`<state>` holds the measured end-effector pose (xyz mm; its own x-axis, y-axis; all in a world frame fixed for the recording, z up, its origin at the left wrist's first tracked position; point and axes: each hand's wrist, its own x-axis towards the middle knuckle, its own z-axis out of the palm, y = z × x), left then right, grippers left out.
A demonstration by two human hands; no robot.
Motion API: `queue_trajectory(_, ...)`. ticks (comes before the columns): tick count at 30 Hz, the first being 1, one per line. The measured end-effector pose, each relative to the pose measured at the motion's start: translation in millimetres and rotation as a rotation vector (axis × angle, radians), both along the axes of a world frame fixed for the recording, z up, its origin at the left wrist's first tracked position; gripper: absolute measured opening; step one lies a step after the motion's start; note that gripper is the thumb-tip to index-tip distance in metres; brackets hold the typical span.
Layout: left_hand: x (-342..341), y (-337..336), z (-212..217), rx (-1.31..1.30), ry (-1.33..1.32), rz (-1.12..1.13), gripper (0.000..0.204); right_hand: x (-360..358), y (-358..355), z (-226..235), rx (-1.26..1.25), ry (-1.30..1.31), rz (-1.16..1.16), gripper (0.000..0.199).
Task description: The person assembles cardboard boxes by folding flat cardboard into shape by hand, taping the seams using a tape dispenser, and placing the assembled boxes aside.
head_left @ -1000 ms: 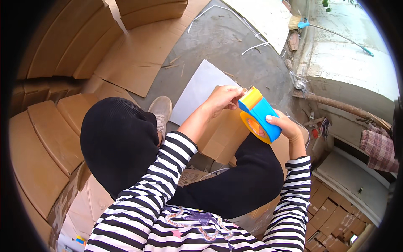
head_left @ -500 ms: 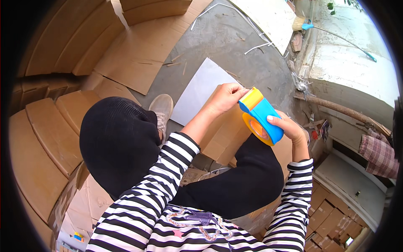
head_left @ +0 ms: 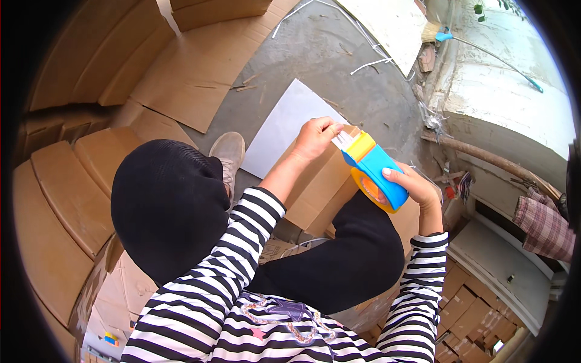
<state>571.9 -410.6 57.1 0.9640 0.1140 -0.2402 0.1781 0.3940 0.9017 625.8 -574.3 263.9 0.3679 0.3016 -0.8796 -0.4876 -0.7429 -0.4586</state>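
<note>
A blue and yellow tape dispenser (head_left: 380, 175) is gripped in my right hand (head_left: 414, 184), its yellow end tilted up toward the left. Between that end and my left hand (head_left: 318, 138) runs a short strip of clear tape (head_left: 343, 139), its free end pinched in my fingers. Below both hands, a cardboard box (head_left: 315, 196) stands between my knees. The dispenser and my left forearm hide parts of it. A white sheet (head_left: 290, 124) lies on the floor beyond the box.
Stacked brown cartons (head_left: 60, 193) line the left side, with a flat cardboard piece (head_left: 187, 78) on the floor ahead of them. A broom (head_left: 445, 36) and a wooden pole (head_left: 484, 158) are on the right. White straps (head_left: 369, 65) lie on the concrete floor.
My left hand has drawn away to the left from the dispenser, and a strip of tape now stretches between them. The dispenser has shifted slightly left and down.
</note>
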Motion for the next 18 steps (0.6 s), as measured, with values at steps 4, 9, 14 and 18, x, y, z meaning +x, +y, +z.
queue_trajectory(4,-4.6,3.3,-8.6,0.004,0.053,0.019,0.022,5.0,-1.5,-0.2,-0.003,-0.053,0.055,0.057)
queue_trajectory(9,-3.6,-9.6,-21.4,-0.072,0.002,0.109,0.024,12.3,-6.3,-2.4,-0.078,0.022,0.101,0.059)
queue_trajectory(14,-13.1,-31.8,-15.2,0.072,0.112,0.163,0.022,18.5,-7.2,-7.6,-0.216,0.026,0.216,0.064)
queue_trajectory(18,-12.5,-33.0,-20.1,0.253,0.023,0.204,0.019,20.2,-7.8,-12.4,-0.214,0.014,0.215,0.064)
